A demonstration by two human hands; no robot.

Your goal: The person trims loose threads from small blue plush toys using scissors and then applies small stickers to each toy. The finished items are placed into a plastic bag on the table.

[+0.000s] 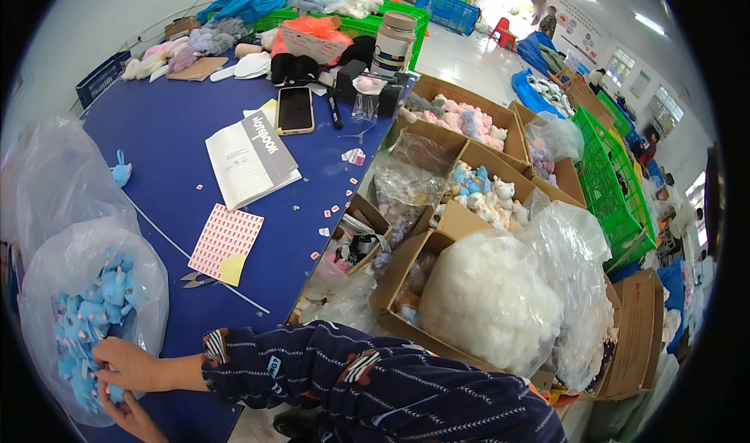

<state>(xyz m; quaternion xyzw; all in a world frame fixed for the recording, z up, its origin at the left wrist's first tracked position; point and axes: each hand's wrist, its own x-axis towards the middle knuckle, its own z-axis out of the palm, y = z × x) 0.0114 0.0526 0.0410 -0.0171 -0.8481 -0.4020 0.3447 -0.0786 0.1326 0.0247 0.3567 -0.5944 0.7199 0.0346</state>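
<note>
At the lower left, a clear plastic bag (152,287) lies open on the blue table, filled with small blue plush toys (94,314). My right hand (129,365) is at the bag's mouth, its fingers curled in; what they grip is hidden. Just below it, my left hand (129,418) comes up from the lower edge, its thumb and forefinger around a small blue plush toy (116,394) that is mostly covered. One more blue plush piece (121,169) sits apart on the table beyond the bag.
On the table (156,224) are a sticker sheet (226,240), scissors (197,280), a thin white rod (195,262), a notebook (250,162) and a phone (294,110). Cardboard boxes (406,279) of plush toys and a bag of white stuffing (492,302) stand right. Green crates (609,185) stand beyond.
</note>
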